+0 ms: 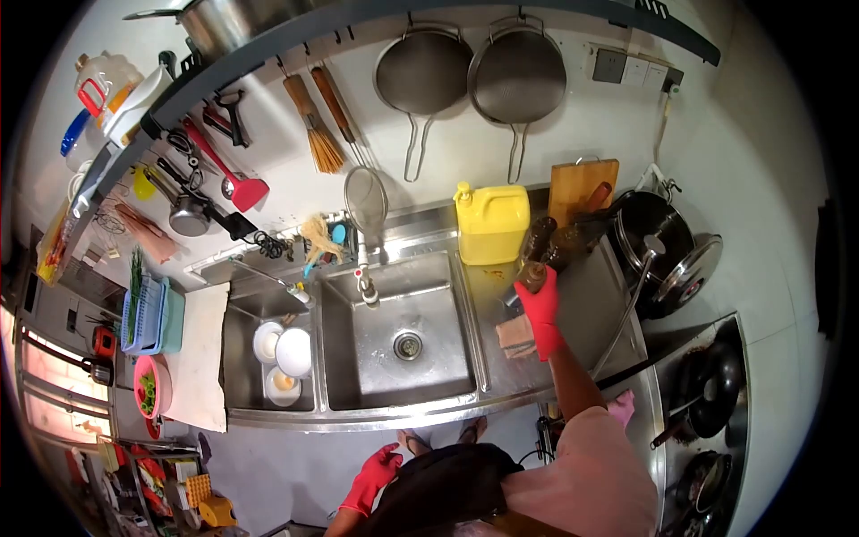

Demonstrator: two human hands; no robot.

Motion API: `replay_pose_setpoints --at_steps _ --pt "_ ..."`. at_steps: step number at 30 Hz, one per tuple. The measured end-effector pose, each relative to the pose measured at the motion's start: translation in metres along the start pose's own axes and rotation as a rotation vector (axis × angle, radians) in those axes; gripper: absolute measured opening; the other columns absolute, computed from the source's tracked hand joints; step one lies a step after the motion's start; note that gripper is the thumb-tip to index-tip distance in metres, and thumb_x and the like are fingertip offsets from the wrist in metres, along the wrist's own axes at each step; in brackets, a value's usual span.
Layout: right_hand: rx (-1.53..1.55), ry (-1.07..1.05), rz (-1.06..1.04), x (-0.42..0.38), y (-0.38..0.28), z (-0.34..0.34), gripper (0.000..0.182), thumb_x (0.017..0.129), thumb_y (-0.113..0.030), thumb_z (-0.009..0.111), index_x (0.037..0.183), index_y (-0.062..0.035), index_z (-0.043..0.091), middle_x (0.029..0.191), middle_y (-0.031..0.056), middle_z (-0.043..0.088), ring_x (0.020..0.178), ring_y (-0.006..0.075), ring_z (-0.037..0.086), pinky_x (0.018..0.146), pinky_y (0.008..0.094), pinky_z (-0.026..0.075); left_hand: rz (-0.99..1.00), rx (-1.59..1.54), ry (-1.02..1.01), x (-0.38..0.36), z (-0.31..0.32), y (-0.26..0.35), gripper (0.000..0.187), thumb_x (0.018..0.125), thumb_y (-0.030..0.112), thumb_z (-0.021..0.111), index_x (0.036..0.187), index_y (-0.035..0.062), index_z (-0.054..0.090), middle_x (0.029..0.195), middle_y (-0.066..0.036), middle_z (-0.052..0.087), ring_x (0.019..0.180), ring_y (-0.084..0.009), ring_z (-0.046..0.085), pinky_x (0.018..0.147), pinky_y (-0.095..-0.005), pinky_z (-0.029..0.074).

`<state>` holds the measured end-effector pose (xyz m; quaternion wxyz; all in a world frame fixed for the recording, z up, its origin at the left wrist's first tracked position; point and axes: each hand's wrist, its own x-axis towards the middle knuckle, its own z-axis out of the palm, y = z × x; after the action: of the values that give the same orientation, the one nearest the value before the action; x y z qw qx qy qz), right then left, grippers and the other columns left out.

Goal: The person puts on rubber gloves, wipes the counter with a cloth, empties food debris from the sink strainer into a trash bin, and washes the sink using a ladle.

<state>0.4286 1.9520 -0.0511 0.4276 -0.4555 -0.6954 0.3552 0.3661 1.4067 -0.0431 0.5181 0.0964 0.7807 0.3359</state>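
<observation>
My right hand (540, 315), in a red rubber glove, is closed around a brown bottle (534, 277) on the steel counter right of the sink. Darker bottles (565, 246) stand just behind it, and a yellow jug (492, 224) is to their left. A folded brown cloth (515, 336) lies beside my right wrist. My left hand (374, 479), gloved in red too, hangs low in front of the counter with its fingers loosely bent and apart. Nothing shows in it.
The larger sink basin (394, 380) has a drain and a tap (365, 285). White bowls (293, 352) sit in the smaller basin. A pot (653, 228), a lid (691, 273) and a wok (711, 389) are at right. Strainers (517, 76) hang from the rail above.
</observation>
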Motion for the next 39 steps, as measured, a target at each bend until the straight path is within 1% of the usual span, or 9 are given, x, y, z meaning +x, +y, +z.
replay_pose_setpoints --at_steps 7,9,12,15,24,30,33,35,39 --pt "-0.024 -0.114 -0.14 -0.068 0.001 -0.047 0.059 0.07 -0.022 0.088 0.119 -0.0072 0.058 0.107 0.0138 0.068 0.1 0.0291 0.068 0.085 0.0398 0.053 -0.063 -0.044 -0.043 0.009 -0.002 -0.022 0.051 0.098 0.014 0.062 0.146 0.0064 0.047 0.108 -0.005 0.071 0.096 -0.0152 0.064 0.089 -0.0295 0.05" --pt "0.041 -0.104 -0.045 -0.084 0.008 -0.047 0.057 0.071 -0.023 0.087 0.118 -0.0077 0.058 0.106 0.0134 0.068 0.098 0.0282 0.068 0.084 0.0391 0.053 -0.053 -0.03 -0.085 0.009 0.0 -0.017 0.051 0.098 0.015 0.061 0.146 0.0059 0.047 0.107 -0.005 0.071 0.095 -0.0155 0.064 0.089 -0.0295 0.05" --pt "0.071 -0.05 0.041 -0.076 0.036 -0.033 0.056 0.073 -0.023 0.085 0.12 -0.0085 0.058 0.107 0.0128 0.069 0.1 0.0261 0.068 0.085 0.038 0.053 0.009 0.103 -0.112 0.002 0.0 -0.002 0.052 0.098 0.016 0.06 0.146 0.0044 0.046 0.105 -0.004 0.07 0.092 -0.0146 0.063 0.088 -0.0285 0.049" --pt "0.132 -0.063 0.123 -0.048 -0.018 -0.046 0.057 0.076 -0.022 0.084 0.125 -0.0097 0.058 0.111 0.0136 0.069 0.105 0.0258 0.067 0.089 0.0377 0.053 0.014 0.111 -0.081 0.007 0.0 -0.001 0.051 0.098 0.015 0.06 0.146 0.003 0.046 0.104 -0.004 0.069 0.089 -0.0131 0.059 0.087 -0.0272 0.049" --pt "-0.014 0.158 -0.004 0.016 0.034 0.032 0.068 0.074 -0.02 0.084 0.131 -0.0041 0.051 0.118 0.0182 0.065 0.108 0.0324 0.065 0.091 0.0406 0.052 -0.026 0.141 -0.016 0.004 -0.004 -0.011 0.054 0.098 0.014 0.06 0.148 0.0042 0.043 0.099 -0.002 0.07 0.091 -0.0128 0.063 0.087 -0.0264 0.049" --pt "-0.005 0.263 -0.076 0.018 0.032 0.048 0.064 0.075 -0.016 0.082 0.13 0.0 0.052 0.118 0.0188 0.065 0.107 0.0349 0.065 0.093 0.0417 0.05 -0.064 -0.022 0.021 -0.016 0.006 -0.024 0.05 0.096 0.015 0.062 0.143 0.0034 0.049 0.106 -0.005 0.073 0.095 -0.0134 0.065 0.089 -0.0257 0.049" --pt "-0.16 0.108 0.001 -0.013 0.054 0.035 0.058 0.075 -0.017 0.082 0.124 -0.0002 0.056 0.111 0.0184 0.065 0.102 0.0339 0.065 0.09 0.0405 0.051 -0.031 0.01 0.06 -0.015 0.005 -0.039 0.05 0.096 0.015 0.062 0.143 0.0027 0.05 0.105 -0.004 0.073 0.095 -0.0138 0.066 0.089 -0.0258 0.049" --pt "-0.465 0.142 -0.246 -0.059 0.111 0.04 0.045 0.08 -0.027 0.077 0.112 -0.0009 0.06 0.101 0.0179 0.065 0.093 0.0331 0.064 0.083 0.0435 0.052 -0.049 -0.076 0.071 -0.01 0.004 -0.051 0.05 0.096 0.014 0.062 0.143 0.0023 0.049 0.105 -0.005 0.073 0.094 -0.0137 0.066 0.087 -0.0261 0.05" --pt "-0.953 0.177 -0.319 -0.113 0.073 0.035 0.034 0.085 -0.032 0.067 0.102 -0.0027 0.06 0.092 0.0164 0.065 0.086 0.0343 0.063 0.078 0.0474 0.05 -0.113 -0.161 0.037 -0.021 0.006 -0.044 0.049 0.097 0.011 0.059 0.144 0.002 0.047 0.103 -0.005 0.071 0.09 -0.0129 0.064 0.083 -0.0263 0.05"
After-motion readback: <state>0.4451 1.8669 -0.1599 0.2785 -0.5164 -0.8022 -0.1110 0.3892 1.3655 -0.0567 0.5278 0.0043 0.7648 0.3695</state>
